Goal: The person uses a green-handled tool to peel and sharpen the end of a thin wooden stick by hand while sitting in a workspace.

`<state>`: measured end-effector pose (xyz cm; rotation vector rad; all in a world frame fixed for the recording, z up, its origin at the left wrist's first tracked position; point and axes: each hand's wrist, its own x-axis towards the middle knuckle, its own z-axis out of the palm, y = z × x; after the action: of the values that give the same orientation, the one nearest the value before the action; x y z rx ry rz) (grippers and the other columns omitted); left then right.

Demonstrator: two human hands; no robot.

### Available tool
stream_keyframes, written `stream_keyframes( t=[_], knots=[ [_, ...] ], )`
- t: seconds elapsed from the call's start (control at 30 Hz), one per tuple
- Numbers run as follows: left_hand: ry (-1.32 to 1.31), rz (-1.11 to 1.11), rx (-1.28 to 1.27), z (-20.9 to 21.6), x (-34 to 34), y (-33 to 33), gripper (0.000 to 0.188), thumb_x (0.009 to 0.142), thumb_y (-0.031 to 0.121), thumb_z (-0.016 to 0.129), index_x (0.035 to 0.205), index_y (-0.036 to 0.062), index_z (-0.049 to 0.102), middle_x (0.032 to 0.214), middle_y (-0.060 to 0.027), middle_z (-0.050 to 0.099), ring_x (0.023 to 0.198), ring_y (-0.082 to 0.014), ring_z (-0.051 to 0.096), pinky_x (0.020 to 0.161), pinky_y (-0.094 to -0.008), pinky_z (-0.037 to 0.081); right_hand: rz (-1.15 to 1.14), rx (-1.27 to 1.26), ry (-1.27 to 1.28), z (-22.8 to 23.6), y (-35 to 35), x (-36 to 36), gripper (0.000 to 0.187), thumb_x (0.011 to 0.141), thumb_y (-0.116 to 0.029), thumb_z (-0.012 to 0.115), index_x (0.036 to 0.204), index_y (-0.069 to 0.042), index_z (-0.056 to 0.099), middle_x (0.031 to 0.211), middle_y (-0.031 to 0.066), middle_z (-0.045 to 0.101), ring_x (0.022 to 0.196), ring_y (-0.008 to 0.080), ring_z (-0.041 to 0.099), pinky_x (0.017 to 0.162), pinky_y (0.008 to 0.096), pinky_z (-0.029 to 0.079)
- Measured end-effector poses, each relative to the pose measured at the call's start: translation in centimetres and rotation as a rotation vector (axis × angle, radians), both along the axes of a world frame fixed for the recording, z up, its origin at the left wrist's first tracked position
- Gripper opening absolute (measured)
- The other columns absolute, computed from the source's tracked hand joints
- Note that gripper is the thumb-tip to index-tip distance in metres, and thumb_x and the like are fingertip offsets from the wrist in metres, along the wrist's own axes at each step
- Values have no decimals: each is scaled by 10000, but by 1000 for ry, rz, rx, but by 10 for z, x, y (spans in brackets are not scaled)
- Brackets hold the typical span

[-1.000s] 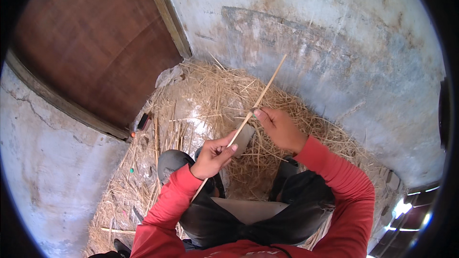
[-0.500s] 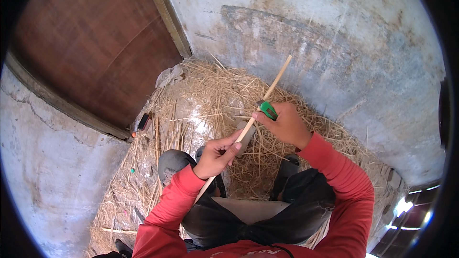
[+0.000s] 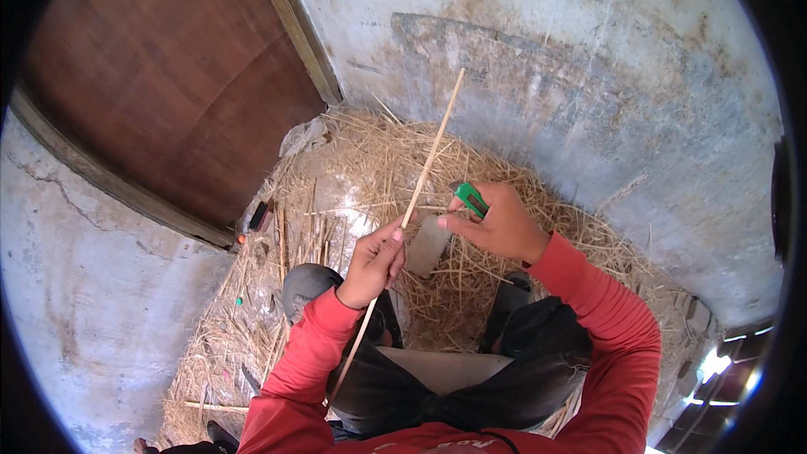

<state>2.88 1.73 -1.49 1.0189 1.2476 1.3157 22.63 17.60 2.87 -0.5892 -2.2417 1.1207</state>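
A long, thin, pale stick (image 3: 435,147), like a bamboo strip, slants upward away from me. My left hand (image 3: 374,267) is closed around its middle, and its lower end passes beside my forearm down to my thigh. In my right hand (image 3: 506,225) is a green utility knife (image 3: 472,199), gripped between thumb and fingers. The knife's dark tip points left, a short gap away from the stick. Below the knife, between my knees, a flat grey-brown block (image 3: 428,245) lies on the shavings.
Pale shavings and splinters (image 3: 361,143) cover much of the floor. A worn wall (image 3: 580,101) rises ahead and to the right; a brown door (image 3: 168,76) is at far left. A small dark object (image 3: 258,215) lies by its frame. Another person's foot (image 3: 221,435) shows at lower left.
The stick has swung to a steeper angle, its far end moving left. The knife has come off the stick and now sits apart from it, exposing more of the block.
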Motion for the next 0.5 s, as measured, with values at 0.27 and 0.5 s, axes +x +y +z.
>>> stream_keyframes(
  t=[0.27, 0.5],
  knots=[
    [61, 163, 91, 29, -11, 18, 349, 1087, 251, 468, 1298, 8, 605, 582, 70, 409, 455, -26, 333, 435, -203, 268, 107, -67, -97, -6, 0, -5, 333, 885, -277, 794, 703, -37, 651, 531, -16, 432, 517, 62, 380, 497, 293, 328],
    [640, 863, 851, 204, -49, 60, 192, 1034, 178, 597, 1081, -1, 648, 707, 55, 558, 563, 0, 461, 484, -179, 330, 383, -177, -131, 16, -9, 10, 364, 897, -374, 770, 780, -34, 715, 556, -5, 478, 513, 94, 422, 516, 315, 372]
  ],
)
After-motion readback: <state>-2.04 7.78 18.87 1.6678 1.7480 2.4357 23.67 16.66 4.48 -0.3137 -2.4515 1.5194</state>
